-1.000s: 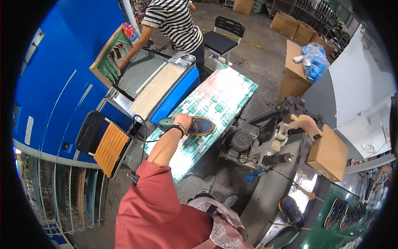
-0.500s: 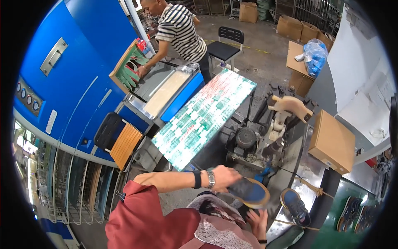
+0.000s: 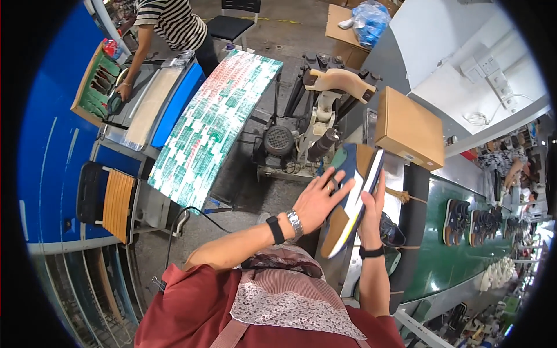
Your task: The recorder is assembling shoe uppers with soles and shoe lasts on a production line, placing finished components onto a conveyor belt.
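A sneaker [image 3: 333, 204] with a navy upper, brown patches and a white sole edge with a yellow line is held up, tilted, between my hands. My left hand [image 3: 318, 200] lies over its navy side with fingers spread against it; a ring and a metal watch show. My right hand [image 3: 373, 214] holds the sole side from the right, thumb toward the white edge and fingers partly hidden. Behind my right wrist, a second dark sneaker [image 3: 393, 232] rests by the bench, partly covered by my arm.
A closed cardboard box [image 3: 409, 130] stands beyond the shoe. A machine with a motor [image 3: 278, 142] and curved tan pad [image 3: 342, 84] is ahead. Left of it is a green-and-white patterned board [image 3: 217, 127]. Several shoes stand on the green conveyor [image 3: 429, 255] at right. A co-worker [image 3: 174, 26] reaches into a tray.
My view has swung right. The shoe has been raised and turned, now showing its brown-patched side and white sole edge. My right hand has come up to hold it with the left.
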